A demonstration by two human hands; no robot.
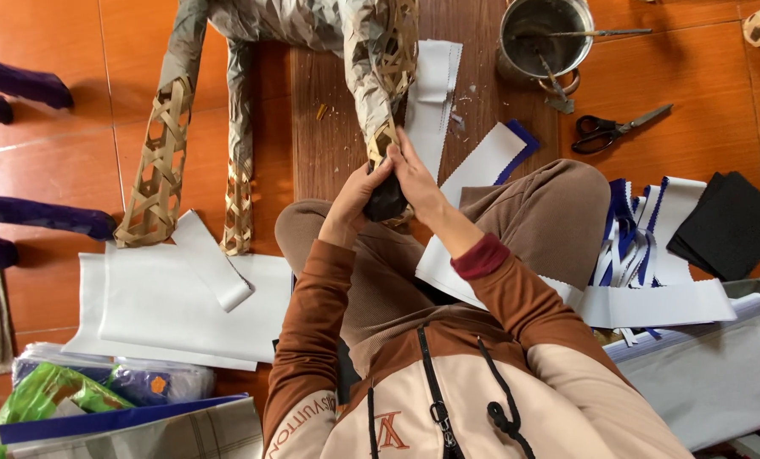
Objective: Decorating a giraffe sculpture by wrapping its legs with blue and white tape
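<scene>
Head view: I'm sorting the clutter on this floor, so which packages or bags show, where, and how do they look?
Green plastic packet: bottom left on the floor, crumpled, green and yellow.
Clear plastic bag: beside it, see-through, dark blue contents.
Flat packet: bottom edge, grey check with blue strip.
No signs or screens.

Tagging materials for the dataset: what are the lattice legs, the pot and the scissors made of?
Lattice legs: flat tan strips woven in an open weave, probably bamboo or cane, matte, partly covered with pasted grey paper. Pot: grey metal, dull sheen, looks like steel or aluminium. Scissors: bare metal blades with black handles, likely plastic.
</scene>
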